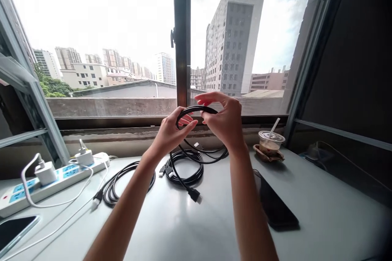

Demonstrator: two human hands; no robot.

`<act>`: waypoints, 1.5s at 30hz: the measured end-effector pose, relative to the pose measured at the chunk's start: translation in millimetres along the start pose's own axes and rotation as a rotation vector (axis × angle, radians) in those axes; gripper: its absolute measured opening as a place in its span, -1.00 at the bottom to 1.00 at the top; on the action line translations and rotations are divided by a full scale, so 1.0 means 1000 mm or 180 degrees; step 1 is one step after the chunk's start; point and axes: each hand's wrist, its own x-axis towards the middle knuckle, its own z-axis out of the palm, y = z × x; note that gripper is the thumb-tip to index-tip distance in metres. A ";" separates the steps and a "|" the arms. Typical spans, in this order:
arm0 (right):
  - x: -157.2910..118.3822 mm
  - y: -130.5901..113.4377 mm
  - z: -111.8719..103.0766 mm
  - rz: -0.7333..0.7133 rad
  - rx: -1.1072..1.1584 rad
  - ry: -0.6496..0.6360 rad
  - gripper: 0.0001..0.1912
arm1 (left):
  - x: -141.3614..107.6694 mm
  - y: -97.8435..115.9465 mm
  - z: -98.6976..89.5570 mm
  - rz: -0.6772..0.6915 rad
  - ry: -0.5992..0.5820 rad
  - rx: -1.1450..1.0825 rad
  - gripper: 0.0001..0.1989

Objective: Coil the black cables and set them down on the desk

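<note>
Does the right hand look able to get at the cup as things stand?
Probably yes: nothing visible stands between the right hand and the cup, though that hand is occupied at the raised cable.

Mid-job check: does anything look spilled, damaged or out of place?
Nothing looks spilled or damaged: the cup stands upright, and the held cable curves smoothly. Only mildly untidy: one plug juts out in front of the middle coil, breaking its neat outline.

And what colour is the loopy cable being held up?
Black looped cable, clearest in the head view.
</note>
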 end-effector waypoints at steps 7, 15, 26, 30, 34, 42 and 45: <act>0.000 -0.009 0.009 -0.0239 0.0217 0.0805 -0.63 | 0.003 -0.015 0.000 -0.0907 0.0645 -0.1078 -0.66; 0.002 0.000 0.019 0.0467 0.0467 0.0287 -0.71 | 0.006 -0.015 -0.002 -0.1364 0.0986 -0.2283 -0.46; 0.002 -0.010 0.004 0.1677 0.1902 -0.0476 -0.75 | -0.004 -0.045 0.035 -0.2311 -0.0058 -0.2007 -0.68; 0.000 -0.019 0.009 0.1751 0.1972 0.0045 -0.73 | -0.011 -0.047 0.040 -0.2727 -0.0941 -0.1863 -0.48; -0.004 -0.028 0.011 0.1528 0.2057 -0.0037 -0.71 | -0.013 -0.044 0.037 -0.2906 -0.2802 -0.2209 -0.21; 0.002 -0.017 0.003 0.1506 0.2795 0.0270 -0.82 | -0.005 -0.039 0.039 -0.1646 -0.0892 -0.3506 -0.74; 0.005 0.007 0.002 0.1772 0.2735 0.0483 -0.82 | -0.001 -0.034 0.023 -0.1348 -0.0349 -0.3706 -0.76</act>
